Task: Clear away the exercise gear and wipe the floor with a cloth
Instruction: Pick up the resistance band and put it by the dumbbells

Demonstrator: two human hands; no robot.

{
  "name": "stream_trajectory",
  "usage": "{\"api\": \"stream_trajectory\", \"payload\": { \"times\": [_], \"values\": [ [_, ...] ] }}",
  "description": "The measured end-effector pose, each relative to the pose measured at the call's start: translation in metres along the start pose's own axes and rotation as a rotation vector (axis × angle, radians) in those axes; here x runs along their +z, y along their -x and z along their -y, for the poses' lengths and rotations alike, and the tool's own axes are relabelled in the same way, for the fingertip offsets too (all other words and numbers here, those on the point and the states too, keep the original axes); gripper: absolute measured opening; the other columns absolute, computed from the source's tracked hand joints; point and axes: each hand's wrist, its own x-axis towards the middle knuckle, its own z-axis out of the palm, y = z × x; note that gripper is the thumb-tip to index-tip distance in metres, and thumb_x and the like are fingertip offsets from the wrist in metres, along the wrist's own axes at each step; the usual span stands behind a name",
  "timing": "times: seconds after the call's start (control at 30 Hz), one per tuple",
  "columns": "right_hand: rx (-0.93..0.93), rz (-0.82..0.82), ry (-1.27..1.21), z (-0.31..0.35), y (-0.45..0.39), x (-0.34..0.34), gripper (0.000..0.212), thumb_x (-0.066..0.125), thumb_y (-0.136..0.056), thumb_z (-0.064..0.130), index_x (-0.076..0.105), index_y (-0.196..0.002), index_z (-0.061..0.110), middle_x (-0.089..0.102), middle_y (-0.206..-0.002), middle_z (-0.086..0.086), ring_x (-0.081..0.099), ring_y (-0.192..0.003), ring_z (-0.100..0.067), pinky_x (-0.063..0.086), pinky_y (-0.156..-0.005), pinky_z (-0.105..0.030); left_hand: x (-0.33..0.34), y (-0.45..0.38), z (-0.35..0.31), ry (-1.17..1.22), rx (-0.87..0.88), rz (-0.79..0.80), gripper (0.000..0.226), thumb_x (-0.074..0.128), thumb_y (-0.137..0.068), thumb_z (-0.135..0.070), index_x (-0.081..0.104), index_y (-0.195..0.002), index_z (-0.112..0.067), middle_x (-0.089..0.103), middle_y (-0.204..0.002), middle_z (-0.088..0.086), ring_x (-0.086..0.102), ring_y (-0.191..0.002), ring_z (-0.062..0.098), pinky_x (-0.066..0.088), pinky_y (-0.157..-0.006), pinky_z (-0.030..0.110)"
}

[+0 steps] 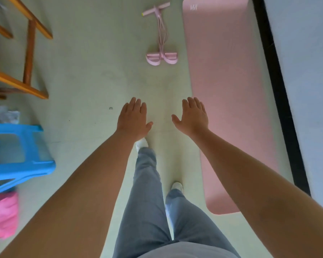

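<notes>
Both hands are empty and spread flat, palms down, held out in front of the body above the floor. The left hand hangs over bare floor with its fingers loosely together; the right hand is beside it, a gap between them, its outer fingers overlapping the long inner edge of the pink exercise mat in the view. Neither touches anything.

Risks, as a judgement: the person stands mid-stride, the feet just beside the mat's inner edge, so a step sideways could catch that edge and curl or drag it. The pedal resistance puller has thin cords between its bar and foot loops; grabbed by one end it could swing or tangle. Wiping before the gear is lifted would leave patches unwiped under it.

The mat lies unrolled along the right side of the floor, next to the dark strip at the wall, its near rounded corner beyond the right forearm. The puller lies ahead of both hands, well apart from them, just beside the mat's inner edge toward its far end, foot loops nearer, bar farther. At the floor's left edge stand a wooden frame and a blue plastic stool, with something pink below it, possibly a cloth; I cannot tell.
</notes>
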Motion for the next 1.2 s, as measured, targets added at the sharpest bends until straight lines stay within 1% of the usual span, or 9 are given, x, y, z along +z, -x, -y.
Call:
{"api": "stream_trajectory", "payload": {
  "times": [0.1,0.23,0.37,0.53,0.8,0.87,0.97,1.07,1.2],
  "values": [
    [0.02,-0.005,-0.012,0.027,-0.091,-0.023,0.065,0.044,-0.092,0.041,0.026,-0.142,0.003,0.025,-0.153,-0.012,0.013,-0.145,-0.028,0.008,-0.121,-0.037,-0.034,-0.078,0.049,-0.013,-0.004,0.003,0.07,0.034,-0.098,-0.042,0.008,-0.149,-0.002,0.007,-0.158,0.015,0.003,-0.148,0.028,0.007,-0.12,0.036],
    [0.127,-0.011,-0.076,0.056,-0.207,-0.055,0.062,0.046,-0.091,0.039,0.033,-0.138,0.001,0.032,-0.148,-0.014,0.019,-0.143,-0.028,0.012,-0.12,-0.038,-0.092,-0.189,0.108,-0.049,0.046,0.006,0.07,0.037,-0.098,-0.041,0.011,-0.149,0.0,0.011,-0.158,0.016,0.004,-0.147,0.029,0.007,-0.12,0.037],
    [0.21,-0.036,-0.146,0.072,-0.307,-0.089,0.059,0.047,-0.09,0.038,0.037,-0.133,-0.001,0.038,-0.143,-0.016,0.024,-0.14,-0.029,0.015,-0.119,-0.039,-0.147,-0.293,0.142,-0.106,0.107,0.034,0.071,0.039,-0.097,-0.04,0.011,-0.148,0.0,0.011,-0.157,0.016,0.004,-0.147,0.029,0.007,-0.12,0.037],
    [0.347,-0.053,-0.24,0.061,-0.418,-0.123,0.061,0.048,-0.09,0.039,0.036,-0.135,-0.001,0.037,-0.145,-0.015,0.023,-0.141,-0.029,0.016,-0.118,-0.038,-0.208,-0.43,0.147,-0.208,0.267,0.049,0.072,0.04,-0.096,-0.04,0.011,-0.148,0.0,0.01,-0.157,0.017,0.003,-0.147,0.029,0.006,-0.12,0.038],
    [0.538,-0.08,-0.41,0.043,-0.596,-0.182,0.059,0.049,-0.09,0.037,0.038,-0.134,-0.001,0.037,-0.144,-0.014,0.025,-0.14,-0.029,0.014,-0.117,-0.036,-0.295,-0.661,0.127,-0.36,0.518,0.076,0.073,0.044,-0.095,-0.038,0.012,-0.148,0.001,0.009,-0.157,0.018,0.004,-0.147,0.03,0.007,-0.119,0.04],
    [0.58,-0.072,-0.435,0.041,-0.635,-0.191,0.058,0.049,-0.091,0.037,0.038,-0.133,-0.001,0.038,-0.143,-0.014,0.026,-0.139,-0.029,0.014,-0.116,-0.035,-0.307,-0.711,0.126,-0.404,0.572,0.091,0.072,0.044,-0.095,-0.038,0.013,-0.148,0.001,0.01,-0.157,0.018,0.004,-0.147,0.03,0.008,-0.119,0.04],
    [0.664,-0.021,-0.492,0.034,-0.69,-0.193,0.061,0.047,-0.092,0.039,0.033,-0.138,0.0,0.032,-0.148,-0.014,0.021,-0.142,-0.029,0.01,-0.118,-0.036,-0.316,-0.788,0.125,-0.501,0.651,0.118,0.07,0.045,-0.096,-0.034,0.013,-0.148,0.0,0.01,-0.157,0.017,0.005,-0.147,0.03,0.008,-0.12,0.04],
    [0.789,0.029,-0.537,0.027,-0.741,-0.182,0.064,0.048,-0.092,0.037,0.029,-0.141,0.001,0.029,-0.151,-0.013,0.016,-0.144,-0.029,0.008,-0.12,-0.037,-0.321,-0.87,0.126,-0.592,0.725,0.148,0.068,0.046,-0.096,-0.027,0.012,-0.147,0.001,0.01,-0.157,0.018,0.005,-0.147,0.031,0.009,-0.119,0.04],
    [0.984,0.072,-0.609,0.033,-0.802,-0.156,0.064,0.052,-0.09,0.034,0.031,-0.14,0.001,0.033,-0.148,-0.014,0.019,-0.143,-0.029,0.011,-0.119,-0.036,-0.311,-0.966,0.134,-0.692,0.848,0.161,0.062,0.044,-0.096,-0.014,0.014,-0.147,0.003,0.012,-0.156,0.02,0.008,-0.146,0.032,0.012,-0.118,0.041]
  ]
}}
